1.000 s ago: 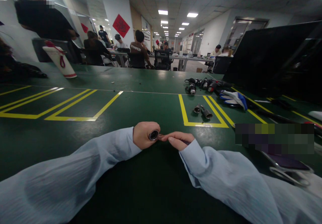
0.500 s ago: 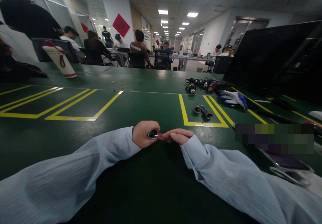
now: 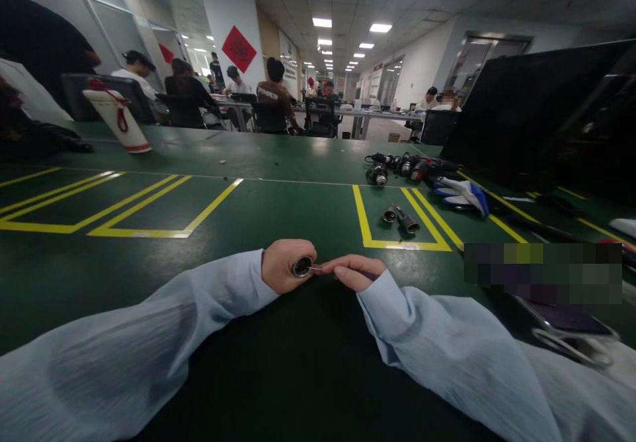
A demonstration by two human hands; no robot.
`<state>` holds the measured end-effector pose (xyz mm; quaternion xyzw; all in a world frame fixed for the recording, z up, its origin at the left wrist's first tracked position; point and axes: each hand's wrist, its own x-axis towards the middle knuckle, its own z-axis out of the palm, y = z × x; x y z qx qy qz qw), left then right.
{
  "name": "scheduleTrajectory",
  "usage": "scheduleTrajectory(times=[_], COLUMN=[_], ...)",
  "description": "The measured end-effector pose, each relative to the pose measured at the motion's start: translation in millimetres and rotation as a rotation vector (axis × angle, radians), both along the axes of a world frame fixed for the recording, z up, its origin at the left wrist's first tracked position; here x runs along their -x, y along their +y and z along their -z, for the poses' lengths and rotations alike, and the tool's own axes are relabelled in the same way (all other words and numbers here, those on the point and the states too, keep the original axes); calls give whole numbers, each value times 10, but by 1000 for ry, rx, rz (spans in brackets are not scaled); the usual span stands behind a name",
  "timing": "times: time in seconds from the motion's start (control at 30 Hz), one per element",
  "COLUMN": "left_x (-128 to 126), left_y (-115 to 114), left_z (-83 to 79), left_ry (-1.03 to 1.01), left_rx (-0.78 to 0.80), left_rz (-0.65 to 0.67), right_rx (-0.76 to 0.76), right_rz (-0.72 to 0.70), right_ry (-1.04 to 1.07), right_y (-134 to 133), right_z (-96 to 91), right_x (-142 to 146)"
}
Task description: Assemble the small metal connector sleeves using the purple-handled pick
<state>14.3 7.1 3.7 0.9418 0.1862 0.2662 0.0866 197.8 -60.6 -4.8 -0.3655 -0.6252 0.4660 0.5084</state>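
Observation:
My left hand [image 3: 282,266] is curled in a fist around a small dark metal cylinder [image 3: 302,267], its round open end facing the camera. My right hand [image 3: 354,271] is closed in a pinch on a thin metal tool [image 3: 316,269] whose tip points into the cylinder's end. Both hands rest on the green table [image 3: 298,203] near its front, fingertips almost touching. Both arms wear pale blue sleeves.
Two loose metal cylinders [image 3: 400,218] lie in a yellow-taped box. Further back sits a cluster of similar parts [image 3: 392,165], with white-and-blue gloves [image 3: 462,194] beside it. A white cup [image 3: 118,121] stands at the far left. A dark monitor [image 3: 536,110] fills the right. Several people sit at desks behind.
My hands barely shifted; the thin tool's tip came into sight at the cylinder's end. The person at the far left moved out of the picture to the left.

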Motion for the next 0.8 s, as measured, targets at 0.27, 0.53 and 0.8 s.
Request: scheduleTrajectory(times=[0.27,0.53,0.8], left_x=[-5,-3,-5], left_y=[-11,-1,6], left_z=[-17,16,19], left_ry=[-22,-4,17], left_rx=[20,-19,-18], left_rz=[17,-20,32], right_rx=[189,-39,90], right_rz=[-108,5,-82], right_ry=[140,-63,70], right_y=[64,-60,38], right_z=[-11,-53,18], right_x=[-48,-10,-33])
